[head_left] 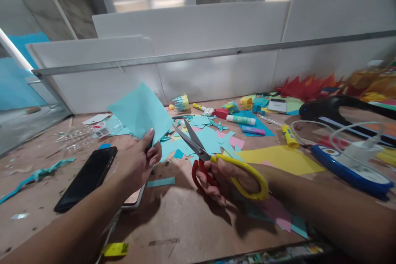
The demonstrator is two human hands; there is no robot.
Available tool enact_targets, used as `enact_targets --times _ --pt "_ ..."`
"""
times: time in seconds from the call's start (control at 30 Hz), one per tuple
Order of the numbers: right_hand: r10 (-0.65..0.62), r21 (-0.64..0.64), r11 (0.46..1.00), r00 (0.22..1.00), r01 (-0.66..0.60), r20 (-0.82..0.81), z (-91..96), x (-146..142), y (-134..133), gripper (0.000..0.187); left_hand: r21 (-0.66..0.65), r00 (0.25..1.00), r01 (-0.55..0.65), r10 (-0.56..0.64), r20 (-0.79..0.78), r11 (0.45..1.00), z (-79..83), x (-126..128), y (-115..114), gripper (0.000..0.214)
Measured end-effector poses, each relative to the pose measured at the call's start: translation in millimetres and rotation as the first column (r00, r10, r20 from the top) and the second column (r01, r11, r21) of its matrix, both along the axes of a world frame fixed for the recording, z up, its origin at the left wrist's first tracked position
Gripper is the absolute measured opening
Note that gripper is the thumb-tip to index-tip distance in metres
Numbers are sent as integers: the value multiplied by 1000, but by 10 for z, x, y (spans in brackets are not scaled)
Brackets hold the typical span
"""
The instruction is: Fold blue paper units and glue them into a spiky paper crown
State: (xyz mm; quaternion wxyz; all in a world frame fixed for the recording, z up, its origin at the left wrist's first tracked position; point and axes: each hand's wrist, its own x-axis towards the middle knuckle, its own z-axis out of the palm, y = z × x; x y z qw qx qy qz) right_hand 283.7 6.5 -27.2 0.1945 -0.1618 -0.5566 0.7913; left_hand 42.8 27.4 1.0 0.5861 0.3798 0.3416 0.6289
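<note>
Pinched in my left hand point(144, 152) is a sheet of light blue paper point(140, 109), held up above the table by its lower edge. My right hand point(221, 177) grips a pair of scissors point(201, 150) with one yellow and one red handle. The blades are parted and point up and left, their tips close to the sheet's right corner. Below and behind the blades lie light blue paper scraps point(210, 138). A narrow blue paper strip point(161, 182) rests on the table between my hands.
A black phone point(88, 177) lies at left, and a second phone point(133, 200) is partly under my left wrist. Behind are glue sticks point(241, 120) and a small yellow-and-blue paper piece point(181, 102). Yellow paper point(278, 160), a blue power strip point(349, 169) and a black lamp point(340, 107) stand right.
</note>
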Motion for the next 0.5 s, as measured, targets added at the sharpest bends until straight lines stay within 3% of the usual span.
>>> enact_targets --times 0.5 --pt "20 87 996 1000 -21 18 61 3 -9 64 46 999 20 -22 47 999 -78 -50 58 41"
